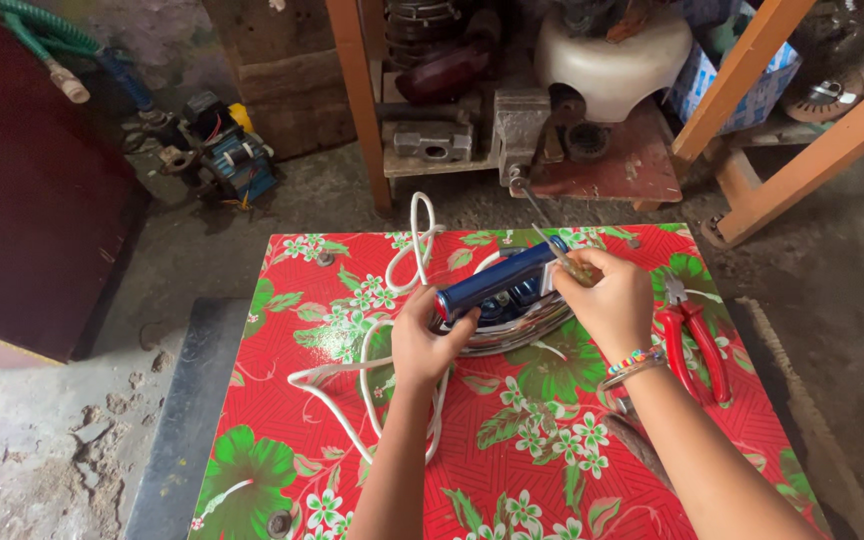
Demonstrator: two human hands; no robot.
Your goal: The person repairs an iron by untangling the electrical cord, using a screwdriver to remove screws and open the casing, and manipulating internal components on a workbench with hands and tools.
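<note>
A clothes iron [504,300] with a blue handle and a shiny metal base lies on a red floral tablecloth [512,450]. My left hand [424,342] grips the near end of the blue handle. My right hand [612,298] is closed on a screwdriver [552,240] with a yellowish handle, its shaft pointing up and away over the far end of the iron. The iron's white cord [377,350] loops across the cloth to the left of my left hand.
Red-handled pliers [694,338] lie on the cloth right of my right wrist. Beyond the table stand orange wooden frame legs [357,100], a vise [518,122], a white housing [612,55], a small motor [227,155] and a dark red cabinet [32,180].
</note>
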